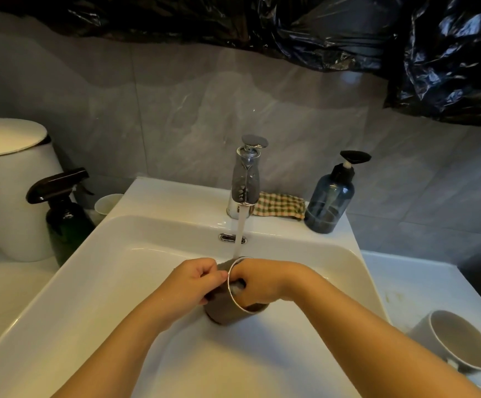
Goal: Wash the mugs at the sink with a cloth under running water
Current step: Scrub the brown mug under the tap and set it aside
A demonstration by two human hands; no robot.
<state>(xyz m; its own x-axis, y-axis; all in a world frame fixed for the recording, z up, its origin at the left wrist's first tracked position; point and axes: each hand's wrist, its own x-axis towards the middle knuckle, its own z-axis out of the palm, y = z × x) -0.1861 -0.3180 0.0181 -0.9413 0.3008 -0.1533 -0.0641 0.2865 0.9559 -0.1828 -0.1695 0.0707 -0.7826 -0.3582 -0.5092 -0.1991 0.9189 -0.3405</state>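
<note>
Over the white sink [124,271] I hold a brown mug [228,313] tilted, its mouth turned to the right. My left hand [193,282] grips its outside wall. The fingers of my right hand [262,280] reach into the mug's mouth, pressing something pale and wet; whether it is a cloth I cannot tell. Water runs from the chrome tap [245,179] onto the mug's rim. A second, pale grey mug [460,341] lies on its side on the counter at the right. A checked cloth [281,205] lies folded behind the tap.
A blue pump bottle [329,199] stands right of the tap. A dark green spray bottle [64,214], a small white cup [107,203] and a white lidded bin [12,191] stand to the sink's left. Black plastic sheeting [434,53] hangs above.
</note>
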